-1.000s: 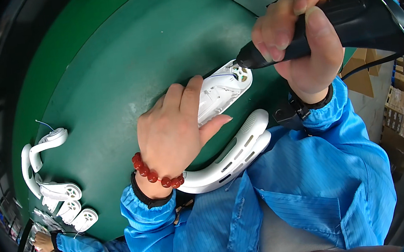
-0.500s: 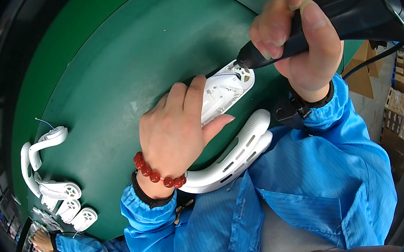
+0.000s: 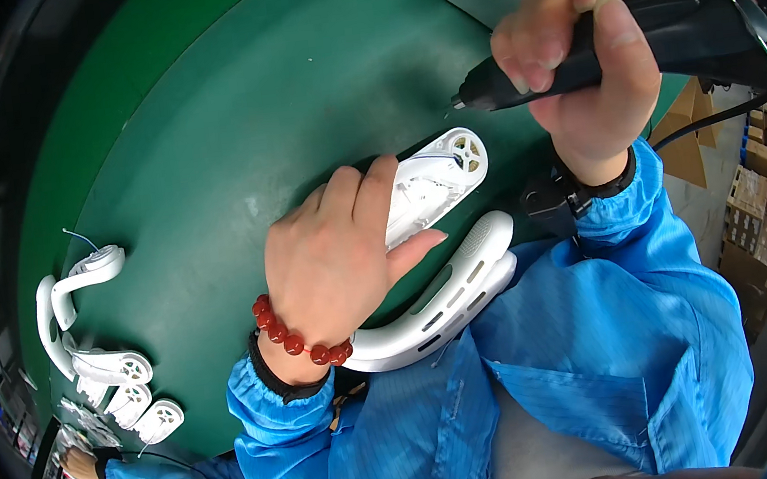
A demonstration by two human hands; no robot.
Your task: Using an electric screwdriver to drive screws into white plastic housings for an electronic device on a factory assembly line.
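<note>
A green table [image 3: 199, 118] filled the view, with cardboard boxes [image 3: 757, 197] stacked beyond its right edge. The left hand [image 3: 334, 264] lay flat over a white curved plastic housing [image 3: 438, 181] near the table's near edge, fingers together and pressing it down (a red bead bracelet [image 3: 301, 342] sat on that wrist). The housing's round open end pointed toward the far right. The right hand [image 3: 586, 65] had its fingers clamped around a black electric screwdriver [image 3: 663, 33], its tip held above the housing, clear of it. More white housings [image 3: 100, 366] lay at the left edge.
</note>
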